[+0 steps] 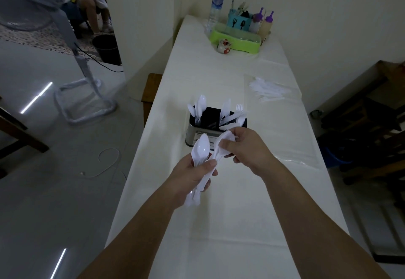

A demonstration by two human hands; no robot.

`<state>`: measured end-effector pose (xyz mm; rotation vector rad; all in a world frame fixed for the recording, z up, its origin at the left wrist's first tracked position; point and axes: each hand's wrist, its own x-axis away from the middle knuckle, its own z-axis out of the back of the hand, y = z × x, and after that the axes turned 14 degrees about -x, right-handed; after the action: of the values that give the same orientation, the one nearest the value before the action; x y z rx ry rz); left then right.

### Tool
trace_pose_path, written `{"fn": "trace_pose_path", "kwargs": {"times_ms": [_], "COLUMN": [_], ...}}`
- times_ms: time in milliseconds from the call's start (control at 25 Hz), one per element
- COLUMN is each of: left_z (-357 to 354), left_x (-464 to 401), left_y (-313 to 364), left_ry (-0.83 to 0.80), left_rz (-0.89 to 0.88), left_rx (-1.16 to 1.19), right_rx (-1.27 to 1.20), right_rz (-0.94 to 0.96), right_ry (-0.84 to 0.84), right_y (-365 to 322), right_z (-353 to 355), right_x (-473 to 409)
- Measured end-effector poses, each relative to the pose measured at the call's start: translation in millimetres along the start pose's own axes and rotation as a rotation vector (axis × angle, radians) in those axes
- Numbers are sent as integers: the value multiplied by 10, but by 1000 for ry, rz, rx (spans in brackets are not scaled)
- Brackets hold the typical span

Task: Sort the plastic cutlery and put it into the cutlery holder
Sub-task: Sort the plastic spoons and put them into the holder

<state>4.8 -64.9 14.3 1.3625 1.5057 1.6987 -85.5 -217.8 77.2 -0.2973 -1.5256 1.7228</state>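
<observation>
My left hand [192,175] grips a bundle of white plastic spoons [200,150], bowls pointing up and away from me. My right hand [247,147] pinches the bowl end of one white spoon [222,145] whose handle runs down into that bundle. Just beyond both hands stands the cutlery holder [192,135], metal-sided with a black inside. White spoons [198,107] stick up in its left compartment; knives and forks [232,114] lean in its right part. More white cutlery [268,90] lies in a loose pile on clear plastic at the table's right side.
The long table [230,213] has a white cloth. At its far end stand a green tray [235,40], a water bottle [215,4], a teal utensil cup [237,20] and sauce bottles [262,23]. A standing fan [72,63] is on the floor to the left; dark furniture [368,129] is on the right.
</observation>
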Motion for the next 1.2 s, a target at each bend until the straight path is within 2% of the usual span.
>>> {"fn": "trace_pose_path", "kwargs": {"times_ms": [160, 280, 440, 520, 680, 1040, 1200], "left_z": [-6, 31, 57, 72, 65, 108, 185], "left_x": [-36, -58, -102, -125, -175, -263, -361], "left_y": [23, 47, 100, 121, 140, 258, 217], "left_ry": [-46, -114, -120, -132, -142, 48, 182], "left_rz": [26, 19, 43, 47, 64, 101, 87], "left_rx": [42, 98, 139, 151, 121, 208, 269], "right_rx": [88, -70, -293, -314, -136, -225, -243], "right_rz": [67, 0, -96, -124, -76, 70, 196], "right_ry": [6, -106, -307, -353, -232, -41, 157], "right_y": [-21, -20, -82, -109, -109, -455, -632], "right_z": [-8, 37, 143, 184, 122, 259, 396], "right_x": [-71, -114, -159, -205, -313, -546, -775]}}
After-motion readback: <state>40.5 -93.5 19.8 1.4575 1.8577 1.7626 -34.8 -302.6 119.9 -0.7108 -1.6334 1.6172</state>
